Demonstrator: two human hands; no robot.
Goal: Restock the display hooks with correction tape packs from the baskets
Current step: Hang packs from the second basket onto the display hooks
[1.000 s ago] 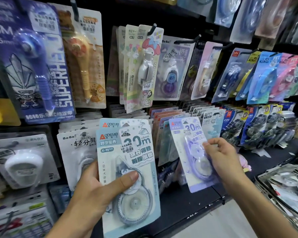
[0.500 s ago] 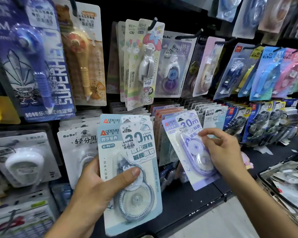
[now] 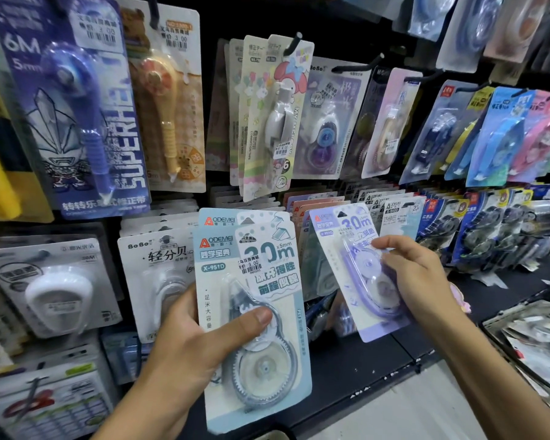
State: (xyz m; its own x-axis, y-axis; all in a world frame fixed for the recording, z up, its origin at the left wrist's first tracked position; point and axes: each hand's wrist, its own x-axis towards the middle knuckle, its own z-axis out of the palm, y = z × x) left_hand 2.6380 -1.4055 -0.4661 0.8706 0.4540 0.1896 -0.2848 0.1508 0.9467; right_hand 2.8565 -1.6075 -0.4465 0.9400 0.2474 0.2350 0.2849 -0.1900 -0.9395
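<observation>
Your right hand (image 3: 416, 277) holds a lilac correction tape pack (image 3: 359, 274) in front of the lower row of display hooks, fingers curled over the blister and thumb hidden behind the card. The pack's long axis is tilted: its top edge, with the hang hole, leans up and to the left, away from your grip, and its bottom corner points down and to the right. The hole end sits just in front of the hung lilac and peach packs (image 3: 311, 201) of that row, so this hand is the nearer one to a hook. The hook itself is hidden behind the cards; its tip cannot be located.

Your left hand (image 3: 188, 344) grips a small stack of pale blue packs (image 3: 251, 312), thumb pressed across the blister of the front pack, fingers behind. The stack stands roughly upright and lower, near the shelf edge (image 3: 378, 373).

The wire basket (image 3: 502, 325) lies at the far right, well apart from both hands.

Judgement: the step in hand is hanging the lilac pack. The move calls for levelling the card so the hole faces the hook tip squarely; the present tilt risks the card catching beside the hook.
</observation>
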